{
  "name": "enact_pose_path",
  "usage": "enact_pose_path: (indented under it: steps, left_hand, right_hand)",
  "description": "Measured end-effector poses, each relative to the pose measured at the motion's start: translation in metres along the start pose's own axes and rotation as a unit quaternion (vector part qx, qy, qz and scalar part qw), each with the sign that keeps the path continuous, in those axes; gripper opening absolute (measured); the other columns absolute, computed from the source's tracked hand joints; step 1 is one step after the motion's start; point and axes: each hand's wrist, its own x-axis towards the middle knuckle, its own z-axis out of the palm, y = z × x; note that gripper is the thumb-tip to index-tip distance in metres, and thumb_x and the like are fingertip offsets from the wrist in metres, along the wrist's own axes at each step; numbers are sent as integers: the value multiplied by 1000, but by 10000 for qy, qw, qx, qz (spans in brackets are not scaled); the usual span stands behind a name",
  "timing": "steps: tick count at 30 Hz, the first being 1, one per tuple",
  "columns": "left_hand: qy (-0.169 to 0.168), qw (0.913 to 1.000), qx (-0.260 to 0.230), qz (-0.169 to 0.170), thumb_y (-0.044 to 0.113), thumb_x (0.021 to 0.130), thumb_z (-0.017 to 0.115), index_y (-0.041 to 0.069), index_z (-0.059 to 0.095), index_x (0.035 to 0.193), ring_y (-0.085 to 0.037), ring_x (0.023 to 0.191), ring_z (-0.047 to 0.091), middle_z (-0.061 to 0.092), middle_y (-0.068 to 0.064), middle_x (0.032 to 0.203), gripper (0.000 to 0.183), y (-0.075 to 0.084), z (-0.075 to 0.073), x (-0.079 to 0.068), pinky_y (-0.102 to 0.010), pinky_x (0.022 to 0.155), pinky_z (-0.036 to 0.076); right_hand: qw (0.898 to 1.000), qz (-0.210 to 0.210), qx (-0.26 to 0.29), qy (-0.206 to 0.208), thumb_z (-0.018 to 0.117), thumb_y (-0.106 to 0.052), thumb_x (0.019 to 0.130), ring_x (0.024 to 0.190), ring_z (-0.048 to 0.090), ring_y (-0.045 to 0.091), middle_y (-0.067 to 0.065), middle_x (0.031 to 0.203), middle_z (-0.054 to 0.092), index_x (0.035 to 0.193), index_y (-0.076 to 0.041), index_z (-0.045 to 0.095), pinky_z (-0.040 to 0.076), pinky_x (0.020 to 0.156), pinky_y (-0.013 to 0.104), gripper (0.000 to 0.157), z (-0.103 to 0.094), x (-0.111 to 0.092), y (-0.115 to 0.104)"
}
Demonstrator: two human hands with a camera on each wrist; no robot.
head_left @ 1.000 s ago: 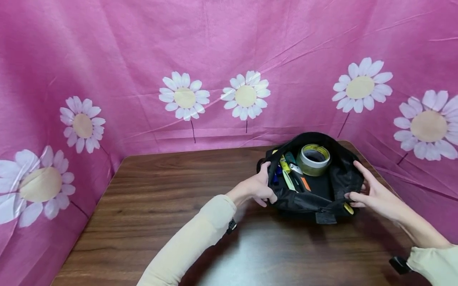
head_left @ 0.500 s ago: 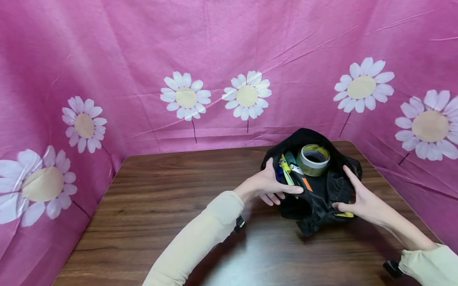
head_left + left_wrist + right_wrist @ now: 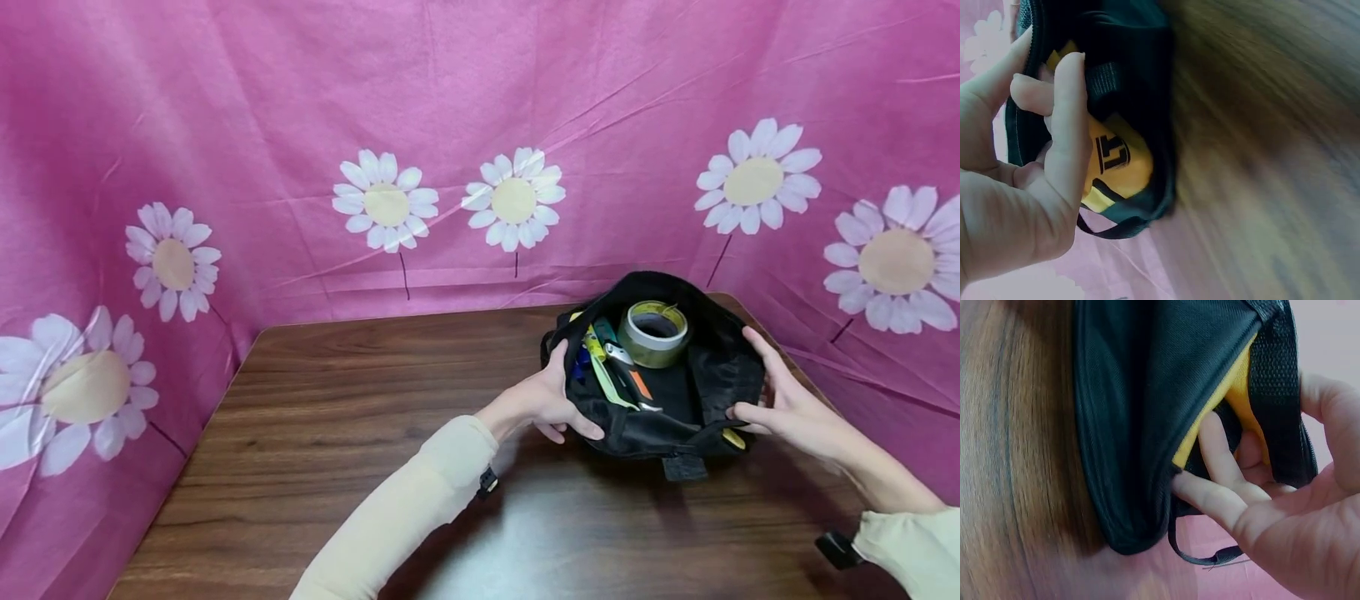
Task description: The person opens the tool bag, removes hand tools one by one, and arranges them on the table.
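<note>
Near the table's back right corner sits a black zip-top bag (image 3: pixel 637 440), its mouth spread wide. My left hand (image 3: pixel 542 400) grips its left side, thumb along the front rim. On the right side, my right hand (image 3: pixel 791 412) holds the edge between thumb and fingers. Inside are a roll of tape (image 3: pixel 649 352), a utility knife with grey and orange parts (image 3: pixel 621 358), a light green slim tool (image 3: pixel 604 380) and a yellow item (image 3: pixel 593 342). The left wrist view shows a yellow end panel (image 3: pixel 1132 165) with black letters; fingers partly cover it.
The brown wooden table (image 3: pixel 360 417) extends left and forward of the bag. A pink cloth (image 3: pixel 450 83) printed with daisies hangs behind and at both sides. A black strap (image 3: pixel 1275 400) runs down the bag's end in the right wrist view.
Half a second ago the hands had drawn the bag's sides inward and its front had folded. Now both hands are farther apart and the mouth is wide again. The light green tool shows more.
</note>
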Motion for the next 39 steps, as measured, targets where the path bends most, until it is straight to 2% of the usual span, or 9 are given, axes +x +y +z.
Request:
enact_pose_path:
  steps: [4,6,10,18,23,26,30,34,39]
  left_hand:
    - [19,9999,110,-80,0,69,93,41,-7,161,-28,65,57,53,-20,135,142,-14,5,1,-44,56,62]
    - [40,9997,212,-142,0,69,94,41,-6,161,-26,62,57,52,-19,139,142,-19,9,1,-39,51,60]
    - [135,9978,589,-264,2,67,95,42,-5,161,-21,58,54,58,-18,123,143,-29,17,2,-36,48,58]
    - [402,9917,1186,-286,6,63,98,44,-2,161,-20,71,58,53,-24,134,145,-38,25,1,-35,46,59]
    - [345,9909,1291,-177,7,63,98,45,-4,161,-21,57,58,60,-22,108,146,-34,23,3,-35,46,59]
    - [286,9891,1437,-110,12,63,99,44,-6,161,-22,51,59,58,-18,91,147,-29,19,2,-38,47,60]
    - [128,9820,1882,-21,25,66,99,37,-11,161,-22,49,61,65,-10,73,146,-14,11,-3,-40,51,61]
    - [-357,9835,1770,72,31,72,95,26,-10,163,-16,44,56,67,-6,62,139,8,-1,-11,-28,42,51]
    - [-1140,9908,689,244,27,80,90,21,13,163,-17,47,57,69,-14,69,113,55,-22,-19,-22,38,37]
  right_hand:
    - [9995,-224,116,-178,59,13,93,63,41,9,-4,139,23,162,-25,-10,42,49,27,104,1,1,8]
    - [9993,-281,73,-216,60,13,92,81,41,6,-3,149,3,162,-23,-11,40,57,20,106,3,1,13]
    - [9993,-297,7,-233,64,12,88,102,31,4,3,153,1,162,-22,-10,34,71,12,110,12,0,21]
    - [9995,-250,149,-143,70,14,84,72,39,11,14,146,6,163,-23,-8,37,56,29,117,23,-4,25]
    - [9999,-73,55,-79,76,12,81,59,43,15,15,103,41,163,-25,-8,39,47,33,123,25,-2,25]
    - [9999,36,-106,-38,79,8,81,57,43,14,0,74,34,163,-26,-8,39,47,33,125,26,-2,25]
    - [9999,51,-85,-23,80,7,80,55,43,11,-4,70,30,163,-26,-8,40,46,32,126,28,-3,27]
    - [9999,-102,91,-59,80,10,79,55,43,8,17,97,42,163,-24,-8,42,46,31,126,30,-4,28]
    - [9995,-225,185,-79,79,11,79,54,39,8,28,122,30,163,-25,-7,39,43,31,125,31,-3,28]
